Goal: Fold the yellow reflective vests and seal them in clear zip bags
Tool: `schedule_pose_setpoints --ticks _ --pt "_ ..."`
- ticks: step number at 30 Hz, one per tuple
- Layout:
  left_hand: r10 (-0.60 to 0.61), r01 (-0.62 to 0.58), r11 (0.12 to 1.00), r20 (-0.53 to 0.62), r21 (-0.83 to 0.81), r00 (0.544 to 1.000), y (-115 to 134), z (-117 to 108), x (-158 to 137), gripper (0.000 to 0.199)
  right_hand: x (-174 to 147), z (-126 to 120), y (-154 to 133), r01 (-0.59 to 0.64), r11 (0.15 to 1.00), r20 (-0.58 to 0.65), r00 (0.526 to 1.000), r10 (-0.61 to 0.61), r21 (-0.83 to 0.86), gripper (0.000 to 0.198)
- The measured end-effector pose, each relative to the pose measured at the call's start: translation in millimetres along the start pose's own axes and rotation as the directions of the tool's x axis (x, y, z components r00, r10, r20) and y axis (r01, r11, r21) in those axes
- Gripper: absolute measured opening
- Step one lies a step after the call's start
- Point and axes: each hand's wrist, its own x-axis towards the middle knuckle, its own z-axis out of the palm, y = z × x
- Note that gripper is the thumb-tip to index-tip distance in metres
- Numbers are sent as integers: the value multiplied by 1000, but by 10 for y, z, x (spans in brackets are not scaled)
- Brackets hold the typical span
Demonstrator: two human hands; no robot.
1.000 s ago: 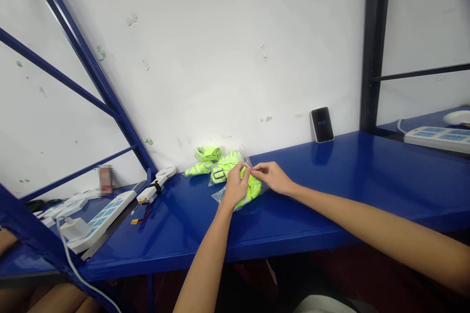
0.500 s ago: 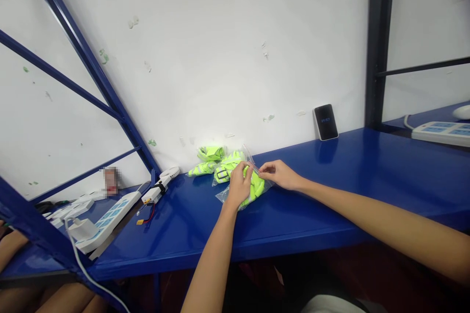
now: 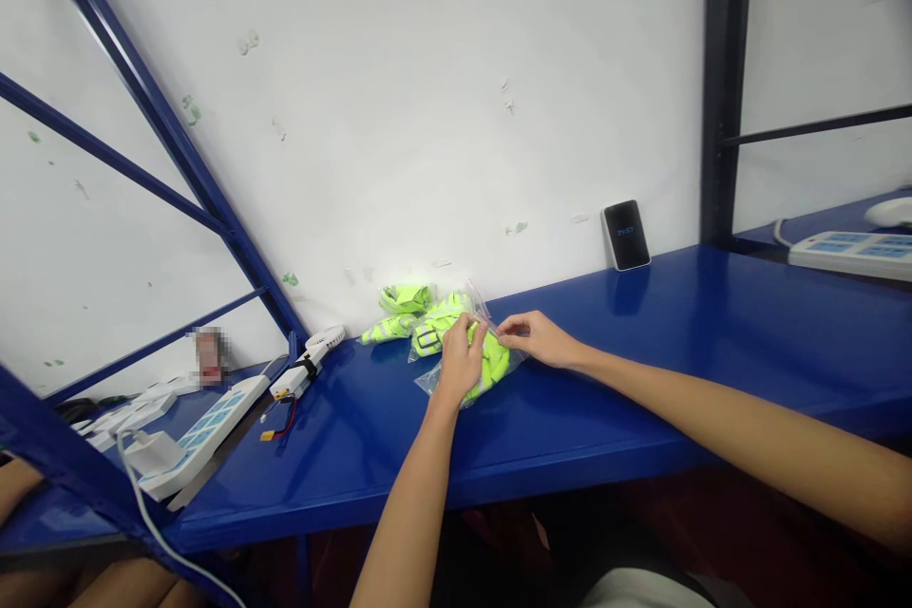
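Note:
A clear plastic zip bag (image 3: 493, 367) with a folded neon-yellow garment inside lies on the blue table. My left hand (image 3: 462, 356) is closed on the bag's upper edge, thumb and fingers pinched together. At the right end of that same edge, my right hand (image 3: 538, 338) pinches the plastic between thumb and fingertips. Part of the bag is hidden under my left hand. Just behind it lies another bagged neon-yellow bundle (image 3: 431, 334) with grey reflective strips. Further left, against the wall, are more neon-yellow bundles (image 3: 405, 298).
A device with a dark screen (image 3: 627, 236) leans on the wall at the right. On the left lie a white fan (image 3: 326, 338), a battery connector (image 3: 268, 435) and a power strip (image 3: 206, 437). Blue frame posts (image 3: 214, 199) bound the table. A person's arm (image 3: 15, 486) shows at far left.
The whole view has shifted slightly, so things appear a little further left. Both hands keep their pinch on the bag's edge, with hardly any movement.

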Motion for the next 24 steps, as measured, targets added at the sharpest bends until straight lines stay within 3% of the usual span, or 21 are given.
schedule_pose_setpoints --ticks 8,16,24 --pt "-34 34 999 -28 -30 999 12 13 1 24 0 56 12 13 1000 -54 998 -12 18 23" --pt "-19 18 999 -24 -34 1000 5 19 0 19 -33 76 -40 23 998 -92 995 -29 -65 25" --pt "8 -9 1000 -31 -21 1000 -26 36 5 19 -48 50 -46 50 994 -59 997 -56 -99 26"
